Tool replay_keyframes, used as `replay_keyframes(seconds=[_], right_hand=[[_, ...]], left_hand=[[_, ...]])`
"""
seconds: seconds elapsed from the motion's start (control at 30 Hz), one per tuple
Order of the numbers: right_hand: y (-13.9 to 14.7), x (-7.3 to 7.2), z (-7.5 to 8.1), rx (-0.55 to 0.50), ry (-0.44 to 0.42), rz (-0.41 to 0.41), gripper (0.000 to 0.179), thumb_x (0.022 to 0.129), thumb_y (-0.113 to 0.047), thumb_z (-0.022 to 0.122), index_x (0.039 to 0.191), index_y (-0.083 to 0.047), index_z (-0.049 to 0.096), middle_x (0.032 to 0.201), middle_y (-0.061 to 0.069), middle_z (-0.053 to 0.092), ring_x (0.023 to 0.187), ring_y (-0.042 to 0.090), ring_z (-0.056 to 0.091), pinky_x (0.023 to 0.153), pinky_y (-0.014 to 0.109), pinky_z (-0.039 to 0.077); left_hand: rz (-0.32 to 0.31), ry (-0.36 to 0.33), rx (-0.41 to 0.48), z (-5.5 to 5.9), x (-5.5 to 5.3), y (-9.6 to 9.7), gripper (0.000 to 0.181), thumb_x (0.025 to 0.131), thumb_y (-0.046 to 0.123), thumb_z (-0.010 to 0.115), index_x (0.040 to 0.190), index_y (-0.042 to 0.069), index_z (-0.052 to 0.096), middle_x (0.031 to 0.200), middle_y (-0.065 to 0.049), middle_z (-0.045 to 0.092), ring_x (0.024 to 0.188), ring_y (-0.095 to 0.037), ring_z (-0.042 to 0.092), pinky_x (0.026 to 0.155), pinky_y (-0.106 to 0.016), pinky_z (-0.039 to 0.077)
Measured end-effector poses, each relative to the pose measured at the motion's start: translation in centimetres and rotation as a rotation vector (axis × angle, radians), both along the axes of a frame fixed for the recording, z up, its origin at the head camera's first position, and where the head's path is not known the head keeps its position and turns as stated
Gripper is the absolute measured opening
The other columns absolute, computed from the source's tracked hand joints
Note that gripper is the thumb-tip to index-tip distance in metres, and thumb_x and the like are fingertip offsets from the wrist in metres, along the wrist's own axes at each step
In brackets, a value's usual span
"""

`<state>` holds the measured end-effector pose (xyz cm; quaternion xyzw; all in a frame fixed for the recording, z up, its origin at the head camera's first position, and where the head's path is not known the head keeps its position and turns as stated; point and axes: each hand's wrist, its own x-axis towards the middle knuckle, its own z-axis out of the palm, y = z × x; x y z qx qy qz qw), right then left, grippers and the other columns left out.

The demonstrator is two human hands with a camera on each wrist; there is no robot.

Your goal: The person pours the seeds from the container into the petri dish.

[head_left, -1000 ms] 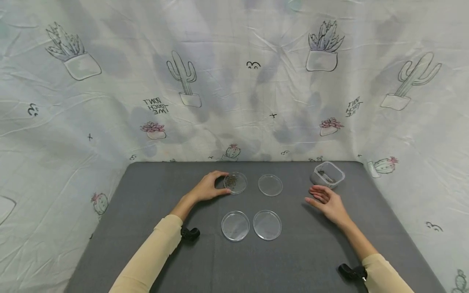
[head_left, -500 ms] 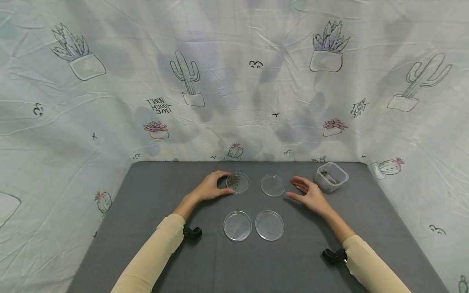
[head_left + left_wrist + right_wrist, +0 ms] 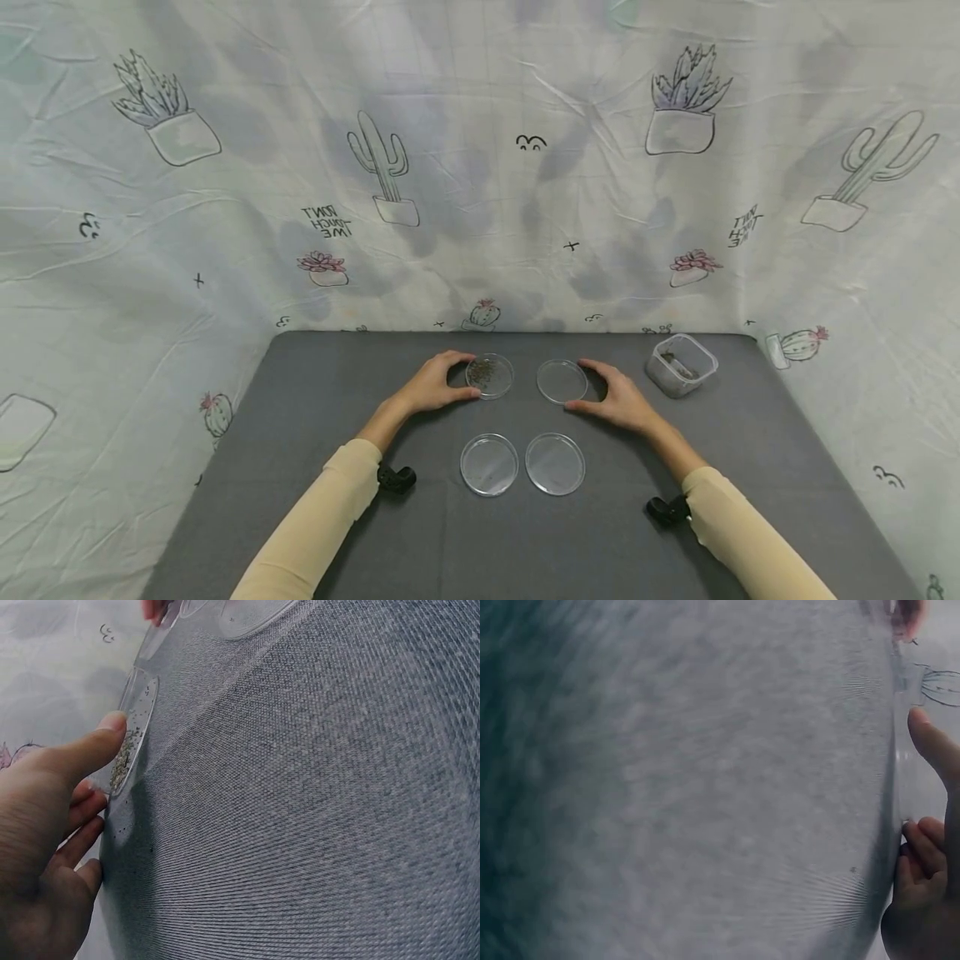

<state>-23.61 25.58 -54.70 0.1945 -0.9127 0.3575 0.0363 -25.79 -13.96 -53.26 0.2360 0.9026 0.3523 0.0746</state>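
Left hand (image 3: 437, 385) pinches a speckled dish (image 3: 491, 377); right hand (image 3: 621, 402) spans 1 of 3 clear dishes (image 3: 561, 382), grip too blurred to tell.

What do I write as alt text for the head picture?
A person's left hand holds a clear dish of brown bits; the right hand curves around another dish. Two more dishes and a plastic tub sit on the gray table.
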Motion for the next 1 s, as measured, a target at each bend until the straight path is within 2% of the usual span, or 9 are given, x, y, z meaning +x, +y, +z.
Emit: replay_keyframes(seconds=[0.1, 0.3, 0.5, 0.77, 1.0], right_hand=[[-0.1, -0.1, -0.4, 0.043, 0.01, 0.001, 0.095, 0.08, -0.048, 0.095, 0.155, -0.005, 0.057, 0.155, 0.027, 0.06, 0.144, 0.052, 0.055, 0.115, 0.071, 0.045], [-0.5, -0.4, -0.6, 0.082, 0.017, 0.026, 0.095, 0.082, -0.039, 0.095, 0.158, -0.001, 0.053, 0.158, 0.027, 0.057, 0.148, 0.051, 0.052, 0.12, 0.07, 0.043], [-1.0, -1.0, -0.7, 0.09, 0.036, 0.037, 0.096, 0.08, -0.036, 0.095, 0.157, 0.002, 0.052, 0.158, 0.03, 0.056, 0.147, 0.051, 0.051, 0.12, 0.07, 0.042], [-1.5, 0.0, -0.6, 0.072, 0.052, 0.022, 0.089, 0.08, -0.036, 0.095, 0.152, 0.001, 0.058, 0.158, 0.026, 0.056, 0.149, 0.05, 0.05, 0.121, 0.07, 0.041], [-2.2, 1.1, -0.3, 0.052, 0.019, -0.042, 0.091, 0.081, -0.038, 0.095, 0.153, 0.0, 0.055, 0.152, 0.027, 0.061, 0.143, 0.048, 0.057, 0.118, 0.066, 0.046]], left_hand=[[0.003, -0.004, 0.0, 0.0, 0.0, 0.1, 0.07, 0.099, 0.035, 0.083, 0.157, 0.006, 0.056, 0.161, -0.02, 0.055, 0.154, -0.042, 0.049, 0.127, -0.061, 0.041], [0.004, 0.008, -0.004, 0.0, 0.0, 0.1, 0.07, 0.098, 0.036, 0.083, 0.156, 0.006, 0.057, 0.161, -0.02, 0.056, 0.154, -0.042, 0.049, 0.127, -0.062, 0.041], [0.004, 0.009, -0.004, -0.2, -0.1, 0.0, 0.07, 0.098, 0.036, 0.083, 0.156, 0.007, 0.057, 0.161, -0.02, 0.055, 0.154, -0.042, 0.049, 0.127, -0.062, 0.041], [-0.022, 0.027, -0.001, -0.1, 0.3, -0.3, 0.071, 0.098, 0.036, 0.083, 0.157, 0.006, 0.056, 0.161, -0.02, 0.056, 0.153, -0.041, 0.05, 0.126, -0.061, 0.043], [-0.045, 0.029, -0.008, -0.3, 0.7, -0.6, 0.072, 0.098, 0.037, 0.083, 0.158, 0.007, 0.055, 0.163, -0.02, 0.054, 0.154, -0.041, 0.049, 0.126, -0.06, 0.042]])
